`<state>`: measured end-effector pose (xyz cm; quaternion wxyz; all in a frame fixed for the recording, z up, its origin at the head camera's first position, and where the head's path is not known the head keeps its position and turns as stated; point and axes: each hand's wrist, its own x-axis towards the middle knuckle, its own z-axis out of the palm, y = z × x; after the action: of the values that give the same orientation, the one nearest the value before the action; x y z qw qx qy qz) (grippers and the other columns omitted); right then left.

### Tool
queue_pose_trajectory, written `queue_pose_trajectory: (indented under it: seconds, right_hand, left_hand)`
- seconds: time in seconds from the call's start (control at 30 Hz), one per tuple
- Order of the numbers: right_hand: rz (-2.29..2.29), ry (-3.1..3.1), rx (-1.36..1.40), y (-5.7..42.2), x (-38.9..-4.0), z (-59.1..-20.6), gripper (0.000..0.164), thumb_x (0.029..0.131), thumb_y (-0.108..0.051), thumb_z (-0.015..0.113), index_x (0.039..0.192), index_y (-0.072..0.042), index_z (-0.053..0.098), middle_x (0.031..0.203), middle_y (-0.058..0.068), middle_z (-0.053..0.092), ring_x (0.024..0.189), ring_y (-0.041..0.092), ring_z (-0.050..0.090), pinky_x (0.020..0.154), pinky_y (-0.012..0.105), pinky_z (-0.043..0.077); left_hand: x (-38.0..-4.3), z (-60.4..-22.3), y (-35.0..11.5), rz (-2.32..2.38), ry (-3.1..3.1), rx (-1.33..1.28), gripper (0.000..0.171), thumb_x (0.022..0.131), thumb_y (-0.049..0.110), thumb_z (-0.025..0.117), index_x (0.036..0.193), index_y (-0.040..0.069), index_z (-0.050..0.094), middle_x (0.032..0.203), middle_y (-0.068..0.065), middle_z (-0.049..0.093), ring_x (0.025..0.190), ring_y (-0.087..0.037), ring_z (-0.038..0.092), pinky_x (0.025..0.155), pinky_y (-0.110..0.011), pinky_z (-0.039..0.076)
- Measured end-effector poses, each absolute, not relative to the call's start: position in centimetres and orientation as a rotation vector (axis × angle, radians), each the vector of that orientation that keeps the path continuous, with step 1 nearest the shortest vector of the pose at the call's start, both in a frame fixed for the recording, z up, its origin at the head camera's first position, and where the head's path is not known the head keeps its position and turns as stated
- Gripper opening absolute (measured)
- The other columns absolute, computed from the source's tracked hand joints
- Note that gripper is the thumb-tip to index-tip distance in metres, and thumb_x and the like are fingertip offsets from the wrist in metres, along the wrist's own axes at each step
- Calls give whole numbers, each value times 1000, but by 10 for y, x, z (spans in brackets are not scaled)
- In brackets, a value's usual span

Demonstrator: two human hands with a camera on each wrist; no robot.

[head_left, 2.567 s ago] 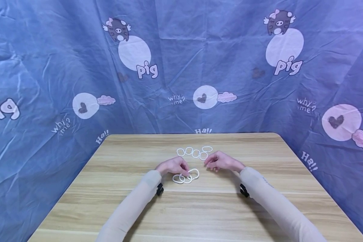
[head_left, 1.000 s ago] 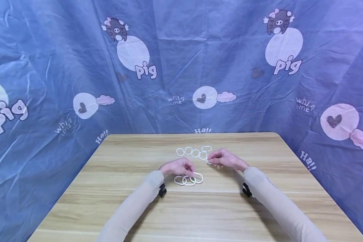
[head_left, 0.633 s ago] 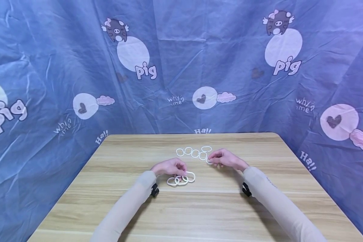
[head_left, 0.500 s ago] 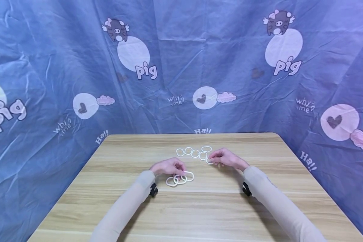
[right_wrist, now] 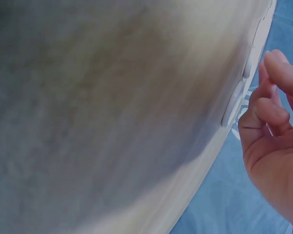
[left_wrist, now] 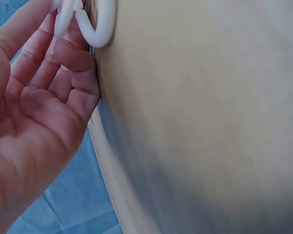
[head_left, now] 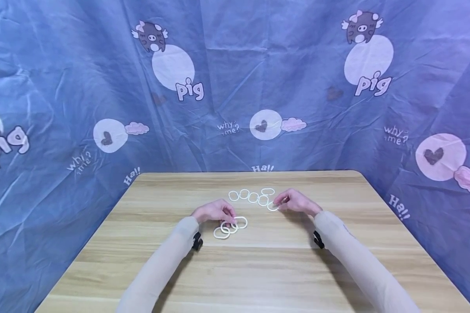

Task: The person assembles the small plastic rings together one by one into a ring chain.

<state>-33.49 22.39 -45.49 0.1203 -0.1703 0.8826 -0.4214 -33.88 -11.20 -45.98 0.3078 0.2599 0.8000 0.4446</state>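
Sleeves [head_left: 158, 265] reach over a wooden table [head_left: 235, 278], where a person's left hand [head_left: 214, 211] pinches a chain of three linked white rings [head_left: 230, 233]; farther back, the right hand [head_left: 297, 201], fingers loosely curled, hovers beside a single ring [head_left: 273, 210], near five other rings [head_left: 258, 199], before a blue pig-print curtain [head_left: 235, 82].

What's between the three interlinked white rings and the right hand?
Head view shows bare wooden tabletop, then one white oval ring by the right hand.

Through my head feed I can read "pig" [head_left: 189, 89], "why me?" [head_left: 228, 128] and "Ha!!" [head_left: 263, 168], each printed three times on the wrinkled blue cloth backdrop [head_left: 235, 78].
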Motion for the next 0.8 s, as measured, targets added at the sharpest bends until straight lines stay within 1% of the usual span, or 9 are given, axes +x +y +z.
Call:
queue_pose_trajectory:
  seconds: [0.17,0.33,0.47,0.6,0.8]
  right_hand:
    - [-1193,2602,-523,226,-337,-455,27,80,4,72,107,1,71,104,18,69,79,20,56,69,26,45]
    - [-1172,2621,-564,227,-339,-456,25,78,5,73,103,4,72,101,19,70,80,20,56,72,28,45]
    - [-1096,2673,-586,225,-340,-459,19,78,3,74,97,2,73,98,15,71,82,18,57,75,28,45]
    - [-1026,2709,-607,221,-339,-460,13,79,1,75,92,-1,74,95,12,71,83,17,57,78,29,45]
    - [-982,2718,-611,216,-341,-458,11,79,-1,76,90,-3,74,94,8,70,85,17,58,83,31,46]
  left_hand:
    - [-347,-461,-113,1211,2107,640,11,85,7,74,92,-2,70,72,-1,70,60,-10,62,54,-20,47]
    - [-352,-462,-110,1230,2123,624,9,86,6,73,90,-1,70,71,1,69,61,-11,62,55,-20,46]
    - [-354,-461,-107,1211,2157,618,9,86,6,73,91,0,70,71,1,69,62,-11,62,56,-20,46]
    - [-356,-459,-104,1213,2173,605,10,86,6,73,93,-1,70,73,1,70,62,-10,62,58,-20,49]
    - [-360,-458,-101,1223,2179,569,11,85,7,74,93,0,71,72,1,70,62,-10,62,57,-19,48]
